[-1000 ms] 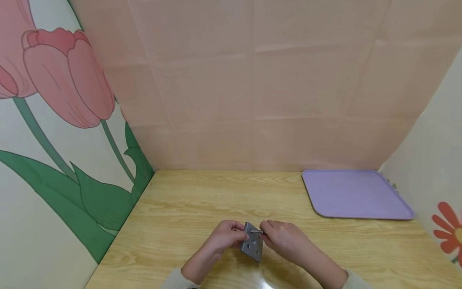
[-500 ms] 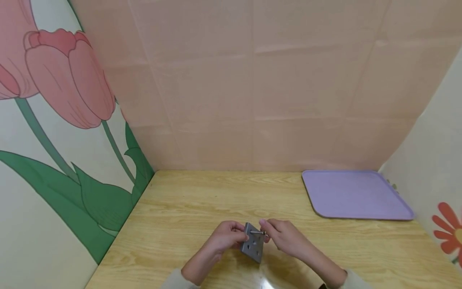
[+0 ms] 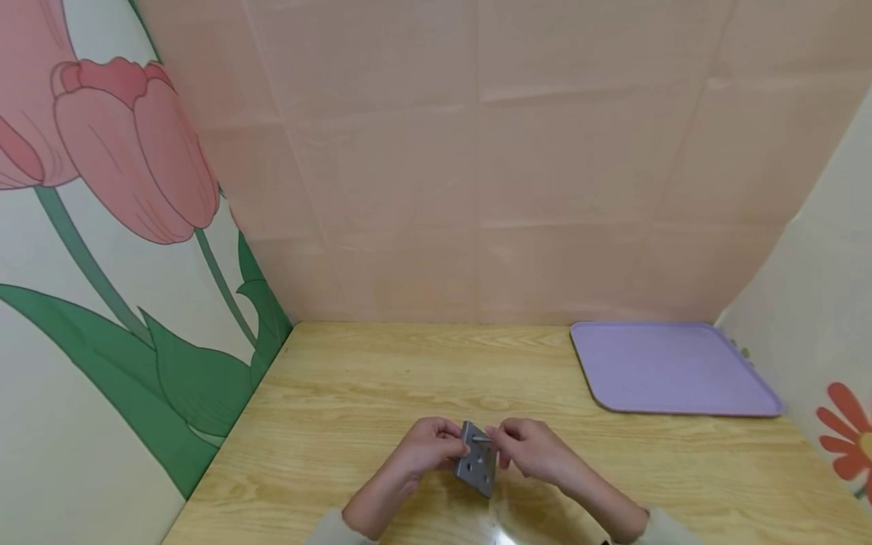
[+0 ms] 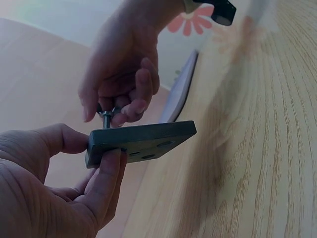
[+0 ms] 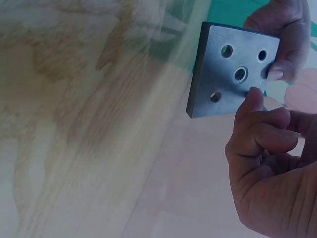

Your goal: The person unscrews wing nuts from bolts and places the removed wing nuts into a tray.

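A square grey metal plate (image 3: 474,477) with several round holes is tilted above the table, its holed face plain in the right wrist view (image 5: 210,72). My left hand (image 3: 425,448) grips it by one edge, thumb and fingers on opposite faces. From a corner hole sticks out a thin silver bolt (image 4: 106,120), which has small wings on its head in the left wrist view. My right hand (image 3: 538,450) has its thumb and index finger at that winged head, pinching it. In the right wrist view the fingers (image 5: 253,101) hide the bolt.
A lilac tray (image 3: 674,367) lies at the back right of the wood-grain table (image 3: 354,378). Behind it rises a pinkish covered wall (image 3: 477,189). Painted flower walls stand on both sides. A dark band (image 4: 224,12) shows at the right wrist.
My right fingers have shifted around the bolt head: the thumb was raised half a second ago and now sits lower on it. The left hand and the plate stay nearly still.
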### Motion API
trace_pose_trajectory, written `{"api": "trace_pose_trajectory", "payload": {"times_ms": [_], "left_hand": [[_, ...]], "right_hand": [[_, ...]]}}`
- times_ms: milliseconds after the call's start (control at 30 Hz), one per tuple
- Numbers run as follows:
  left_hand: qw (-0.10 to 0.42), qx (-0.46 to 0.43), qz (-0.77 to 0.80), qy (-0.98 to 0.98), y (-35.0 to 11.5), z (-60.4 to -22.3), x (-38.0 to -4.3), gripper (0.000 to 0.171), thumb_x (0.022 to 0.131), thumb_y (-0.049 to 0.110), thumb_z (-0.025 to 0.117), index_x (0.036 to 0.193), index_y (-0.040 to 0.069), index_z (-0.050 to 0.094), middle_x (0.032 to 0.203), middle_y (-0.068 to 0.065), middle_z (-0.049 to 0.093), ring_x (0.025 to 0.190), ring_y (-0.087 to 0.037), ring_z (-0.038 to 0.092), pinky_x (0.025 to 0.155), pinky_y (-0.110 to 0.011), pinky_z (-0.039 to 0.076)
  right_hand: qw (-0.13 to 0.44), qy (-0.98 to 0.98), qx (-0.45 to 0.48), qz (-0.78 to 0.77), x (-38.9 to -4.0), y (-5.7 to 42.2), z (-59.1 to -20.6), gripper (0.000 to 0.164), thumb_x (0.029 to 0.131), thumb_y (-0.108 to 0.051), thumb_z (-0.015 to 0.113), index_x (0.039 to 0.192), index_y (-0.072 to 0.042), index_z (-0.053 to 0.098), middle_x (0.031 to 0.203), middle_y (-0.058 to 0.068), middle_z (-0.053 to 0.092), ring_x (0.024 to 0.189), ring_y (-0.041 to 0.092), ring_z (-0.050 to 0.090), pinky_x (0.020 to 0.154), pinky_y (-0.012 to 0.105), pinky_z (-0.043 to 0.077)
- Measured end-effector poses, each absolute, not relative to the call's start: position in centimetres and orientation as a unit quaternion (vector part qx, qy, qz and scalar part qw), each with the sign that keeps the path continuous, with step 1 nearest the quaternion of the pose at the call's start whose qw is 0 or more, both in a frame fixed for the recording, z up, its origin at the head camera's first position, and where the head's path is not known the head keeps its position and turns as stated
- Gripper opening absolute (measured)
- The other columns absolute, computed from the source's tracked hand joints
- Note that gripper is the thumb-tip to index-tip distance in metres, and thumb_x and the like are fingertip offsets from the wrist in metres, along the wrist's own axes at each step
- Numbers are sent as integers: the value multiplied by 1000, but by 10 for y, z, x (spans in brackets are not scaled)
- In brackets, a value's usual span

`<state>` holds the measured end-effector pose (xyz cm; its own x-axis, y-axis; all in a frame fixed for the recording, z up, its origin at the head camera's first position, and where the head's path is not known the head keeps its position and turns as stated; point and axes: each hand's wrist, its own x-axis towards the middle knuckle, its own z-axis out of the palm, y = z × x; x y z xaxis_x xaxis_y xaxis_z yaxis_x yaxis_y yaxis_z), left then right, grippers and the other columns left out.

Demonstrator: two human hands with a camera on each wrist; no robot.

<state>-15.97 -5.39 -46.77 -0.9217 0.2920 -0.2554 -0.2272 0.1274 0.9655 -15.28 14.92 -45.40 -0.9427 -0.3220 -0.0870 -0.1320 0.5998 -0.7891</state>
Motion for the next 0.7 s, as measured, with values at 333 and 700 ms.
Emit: {"api": "trace_pose_trajectory", "payload": {"times_ms": [333,700], "left_hand": [[191,26,671,716,-53,-467,-161,26,73,1,64,98,-6,60,85,-9,67,69,-15,63,60,-28,54],[199,16,666,719,-54,-465,-162,25,74,2,63,98,-4,60,87,-10,68,72,-16,64,63,-30,55]], "right_hand": [[-124,914,-275,-270,-149,151,-457,12,81,-22,69,88,-18,59,70,-16,57,55,-4,46,46,15,39],[-302,861,-397,-102,-151,154,-461,18,79,-10,67,94,-13,57,80,-9,59,69,4,57,51,20,46]]}}
